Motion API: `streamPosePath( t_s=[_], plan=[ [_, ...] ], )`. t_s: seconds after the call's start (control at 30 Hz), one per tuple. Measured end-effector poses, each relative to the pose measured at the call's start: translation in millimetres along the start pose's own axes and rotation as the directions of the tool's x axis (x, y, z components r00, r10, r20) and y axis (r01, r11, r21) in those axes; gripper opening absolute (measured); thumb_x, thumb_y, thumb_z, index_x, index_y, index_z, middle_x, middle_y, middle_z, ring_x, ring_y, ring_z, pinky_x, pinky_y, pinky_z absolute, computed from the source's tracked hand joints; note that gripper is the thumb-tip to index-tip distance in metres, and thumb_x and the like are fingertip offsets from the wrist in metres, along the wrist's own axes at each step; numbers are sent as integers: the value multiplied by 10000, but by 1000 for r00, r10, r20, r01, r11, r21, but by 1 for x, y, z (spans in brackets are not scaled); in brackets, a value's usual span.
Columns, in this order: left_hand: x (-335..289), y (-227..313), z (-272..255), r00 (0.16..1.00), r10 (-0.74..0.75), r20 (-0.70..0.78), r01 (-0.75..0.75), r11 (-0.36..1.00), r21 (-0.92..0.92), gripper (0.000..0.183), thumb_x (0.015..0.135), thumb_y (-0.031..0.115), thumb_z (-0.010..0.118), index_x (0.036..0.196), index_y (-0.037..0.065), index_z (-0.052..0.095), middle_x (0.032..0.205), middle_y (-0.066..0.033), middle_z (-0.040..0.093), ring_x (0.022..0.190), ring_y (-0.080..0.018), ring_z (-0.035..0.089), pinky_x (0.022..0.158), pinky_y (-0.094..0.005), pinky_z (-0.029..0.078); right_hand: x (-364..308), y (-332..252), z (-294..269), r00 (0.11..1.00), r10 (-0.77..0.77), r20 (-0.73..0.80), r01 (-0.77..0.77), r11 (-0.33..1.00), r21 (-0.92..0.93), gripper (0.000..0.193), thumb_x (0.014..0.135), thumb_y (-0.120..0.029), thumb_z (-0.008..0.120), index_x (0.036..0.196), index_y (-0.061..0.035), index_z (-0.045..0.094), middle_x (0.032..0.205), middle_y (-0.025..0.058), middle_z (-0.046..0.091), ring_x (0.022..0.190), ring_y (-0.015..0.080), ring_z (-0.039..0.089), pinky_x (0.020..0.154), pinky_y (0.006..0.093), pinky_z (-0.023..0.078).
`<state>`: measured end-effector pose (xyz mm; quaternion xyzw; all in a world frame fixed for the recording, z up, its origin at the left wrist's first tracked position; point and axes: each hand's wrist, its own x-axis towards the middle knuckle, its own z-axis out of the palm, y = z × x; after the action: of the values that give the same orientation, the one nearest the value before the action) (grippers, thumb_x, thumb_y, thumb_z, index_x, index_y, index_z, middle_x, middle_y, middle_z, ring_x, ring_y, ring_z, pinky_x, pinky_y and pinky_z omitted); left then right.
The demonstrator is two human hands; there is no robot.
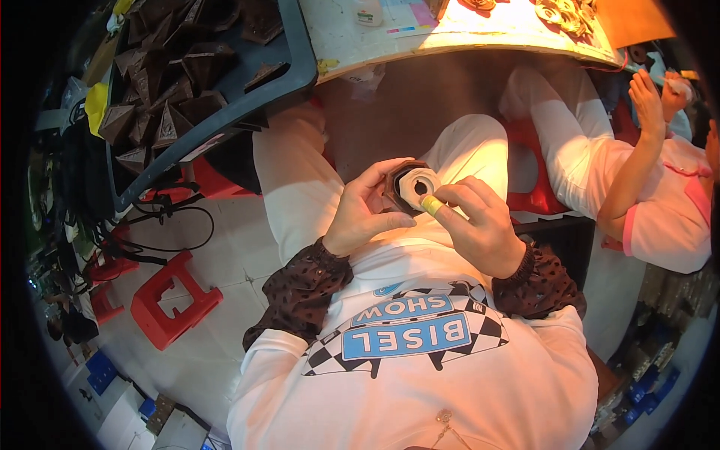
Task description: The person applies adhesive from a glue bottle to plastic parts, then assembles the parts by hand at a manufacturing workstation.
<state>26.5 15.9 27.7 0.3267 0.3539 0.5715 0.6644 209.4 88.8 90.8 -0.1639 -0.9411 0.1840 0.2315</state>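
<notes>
Brown faceted piece (395, 184) in left fingers (391, 221) — shirt (409, 405) lettered.

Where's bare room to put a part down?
Tabletop, between the dark tray and white bottle; floor tiles between the red stool and left sleeve. Crowded: the tray's left, heaped with brown pieces; the tabletop's right, gold coils; above the lap, left hand holding a faceted dark piece, right hand at it.

Dk brn faceted piece (392, 189), wht ring (408, 182) at R end, tilted, in L fingers (373, 178)
</notes>
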Motion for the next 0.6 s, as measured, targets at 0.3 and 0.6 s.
streamPosePath(
  t_s=[0.3,0.6],
  plan=[
    [0,-1,-1,1000,12,3,-12,999,47,728,658,-52,743,1296,5,398,1274,-90,465,1159,-169,476,937,-318,470,2,-1,4,1000,3,-9,-3,1000,-16,247,631,-61,618,862,21,587,878,104,528,773,225,527,662,316,468],
    [0,-1,0,1000,-2,-7,2,999,53,729,645,-64,742,1290,14,411,1248,-78,475,1149,-163,478,938,-314,469,4,-1,5,1000,13,13,-12,1000,-19,223,635,-66,614,841,12,580,866,101,521,772,224,526,666,319,465]
  ],
)
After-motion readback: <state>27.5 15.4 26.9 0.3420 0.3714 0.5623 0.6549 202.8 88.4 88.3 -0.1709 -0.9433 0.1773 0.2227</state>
